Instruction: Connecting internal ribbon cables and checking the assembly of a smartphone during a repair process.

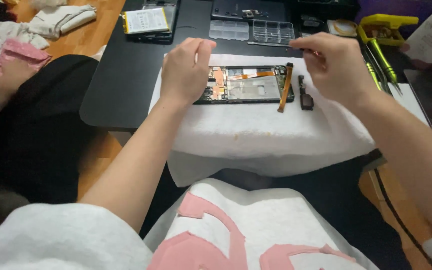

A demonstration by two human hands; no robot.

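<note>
left hand (pixel 186 70) fingers pinching together over opened phone (pixel 248 85) | right hand (pixel 333 62) pinching thin tool (pixel 276 45) | white cloth (pixel 256 132) draping black tabletop (pixel 121 85) front edge, wooden floor showing beyond

A black table (pixel 126 85) is seen; a white cloth (pixel 256 130) is spread on it, a clear compartment tray (pixel 273 31) behind the cloth.

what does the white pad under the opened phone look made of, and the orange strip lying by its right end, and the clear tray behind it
White pad: seemingly soft fabric or foam, matte and fuzzy, drooping over the table edge. Orange strip: likely a thin flexible plastic ribbon cable, smooth, with dark ends. Clear tray: apparently hard transparent plastic, glossy, divided into small compartments. The left hand rests on the opened phone.
</note>
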